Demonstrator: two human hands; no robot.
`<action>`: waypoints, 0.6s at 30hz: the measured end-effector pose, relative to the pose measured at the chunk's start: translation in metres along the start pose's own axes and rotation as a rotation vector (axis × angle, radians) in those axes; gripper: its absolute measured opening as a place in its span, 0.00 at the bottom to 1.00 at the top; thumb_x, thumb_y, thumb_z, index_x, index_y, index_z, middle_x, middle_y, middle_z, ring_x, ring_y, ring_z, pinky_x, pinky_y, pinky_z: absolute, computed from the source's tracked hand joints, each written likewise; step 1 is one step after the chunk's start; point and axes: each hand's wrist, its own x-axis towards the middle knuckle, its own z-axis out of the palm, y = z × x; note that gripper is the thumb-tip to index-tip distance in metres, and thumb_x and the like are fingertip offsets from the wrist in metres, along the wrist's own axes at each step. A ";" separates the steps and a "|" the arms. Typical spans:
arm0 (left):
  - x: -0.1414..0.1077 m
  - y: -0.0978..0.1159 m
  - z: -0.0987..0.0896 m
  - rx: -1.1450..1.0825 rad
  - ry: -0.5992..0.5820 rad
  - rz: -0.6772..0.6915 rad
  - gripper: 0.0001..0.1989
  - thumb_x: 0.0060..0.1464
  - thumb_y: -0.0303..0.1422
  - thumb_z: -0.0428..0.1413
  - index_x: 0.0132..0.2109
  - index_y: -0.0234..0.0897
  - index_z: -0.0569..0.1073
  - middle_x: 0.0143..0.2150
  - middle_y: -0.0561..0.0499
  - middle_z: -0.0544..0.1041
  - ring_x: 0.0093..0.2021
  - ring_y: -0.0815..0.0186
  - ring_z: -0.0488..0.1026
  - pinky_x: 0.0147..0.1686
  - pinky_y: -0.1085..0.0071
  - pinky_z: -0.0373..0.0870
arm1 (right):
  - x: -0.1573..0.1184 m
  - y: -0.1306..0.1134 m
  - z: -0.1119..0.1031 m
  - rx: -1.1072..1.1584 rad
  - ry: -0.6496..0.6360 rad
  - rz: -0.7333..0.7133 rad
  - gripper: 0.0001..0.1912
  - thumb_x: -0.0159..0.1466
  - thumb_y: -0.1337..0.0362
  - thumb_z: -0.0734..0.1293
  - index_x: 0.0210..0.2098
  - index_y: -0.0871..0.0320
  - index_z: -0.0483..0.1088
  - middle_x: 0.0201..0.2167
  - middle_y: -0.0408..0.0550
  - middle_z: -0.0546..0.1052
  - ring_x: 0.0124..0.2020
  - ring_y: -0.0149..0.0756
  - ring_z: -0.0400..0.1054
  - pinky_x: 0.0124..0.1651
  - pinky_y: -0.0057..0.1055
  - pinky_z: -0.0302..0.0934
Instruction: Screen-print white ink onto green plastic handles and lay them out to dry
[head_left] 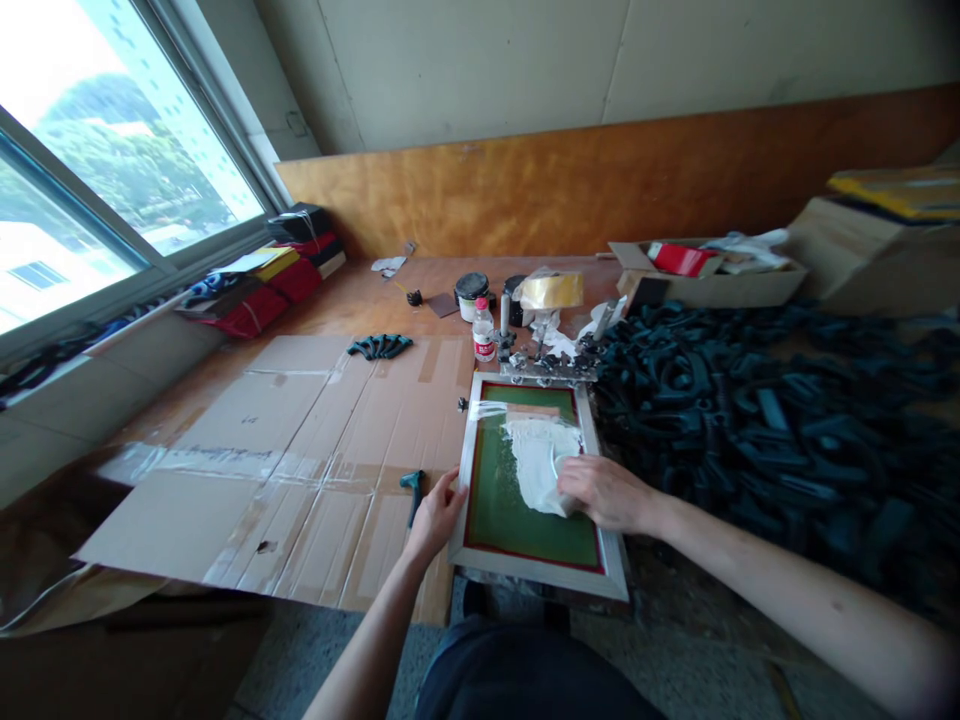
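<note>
A screen-printing frame (534, 577) with green mesh lies in front of me. My left hand (439, 510) grips its left edge, fingers bent against the rim. On the mesh, my right hand (604, 492) pinches the lower right part of a crumpled white cloth (536, 470); the fingertips are partly hidden. White smears and specks mark the mesh around the cloth. A wooden squeegee (534, 411) lies across the mesh above it. Just left of my left hand, a dark teal T-shaped plastic part (412, 490) rests on the cardboard. Metal hinge clamps (547, 368) stand at the frame's far end.
Flattened cardboard (300, 450) covers the table's left. Several teal parts (380, 346) lie on it in a row. A bottle (484, 332) and an ink tub (472, 296) stand behind the frame. A big heap of dark parts (742, 430) fills the right, below an open box (727, 287).
</note>
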 end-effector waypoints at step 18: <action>-0.025 0.075 -0.044 -0.489 -0.083 -0.056 0.40 0.45 0.54 0.59 0.60 0.35 0.66 0.26 0.54 0.74 0.23 0.71 0.67 0.22 0.77 0.59 | 0.052 0.049 -0.067 -0.176 0.371 0.567 0.29 0.62 0.52 0.66 0.61 0.47 0.61 0.40 0.46 0.76 0.38 0.39 0.71 0.36 0.29 0.62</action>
